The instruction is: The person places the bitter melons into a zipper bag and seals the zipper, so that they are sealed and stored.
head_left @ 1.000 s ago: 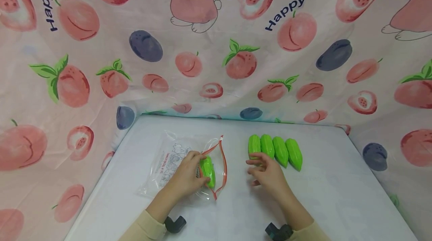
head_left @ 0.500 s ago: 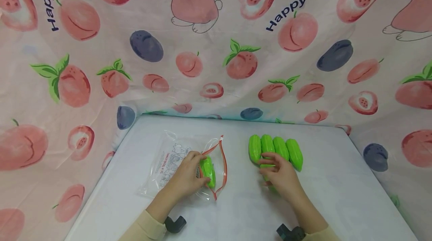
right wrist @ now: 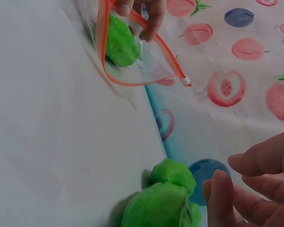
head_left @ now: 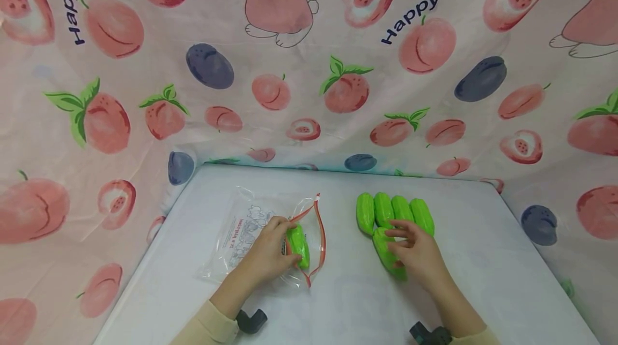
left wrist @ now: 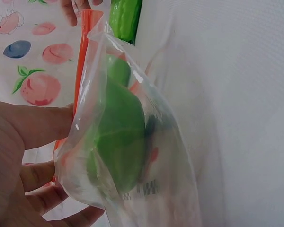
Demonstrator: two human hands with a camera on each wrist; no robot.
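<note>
Head view shows you six green cucumber-like pieces in all: four side by side in a row (head_left: pixel 383 210) on the white table (head_left: pixel 338 307), one front piece (head_left: pixel 383 251) lying on your near side of that row, and one bagged piece (head_left: pixel 299 246) seen at the mouth of the one clear plastic bag (head_left: pixel 222 248). More may lie deeper in the bag; you cannot tell from these views.

Your left hand (head_left: pixel 270 248) grips the bag at its mouth, thumb on one side and fingers on the other, beside the orange-red zip edge (head_left: pixel 323 237). Your right hand (head_left: pixel 420 254) grasps nothing, its fingers loosely bent and apart beside the front piece; whether a fingertip touches it, you cannot tell.

You wear two beige sleeves, the left sleeve (head_left: pixel 207 323) and the right sleeve (head_left: pixel 475 337), and two black wrist devices (head_left: pixel 251 322).

For writing, you can read "Happy" twice on the fruit-print cloth (head_left: pixel 304 55): the right print (head_left: pixel 412 17) slants, the left print (head_left: pixel 72 8) is turned on its side. Your bag carries red lettering (head_left: pixel 235 234), too small to read, beside a black line drawing (head_left: pixel 253 219).
</note>
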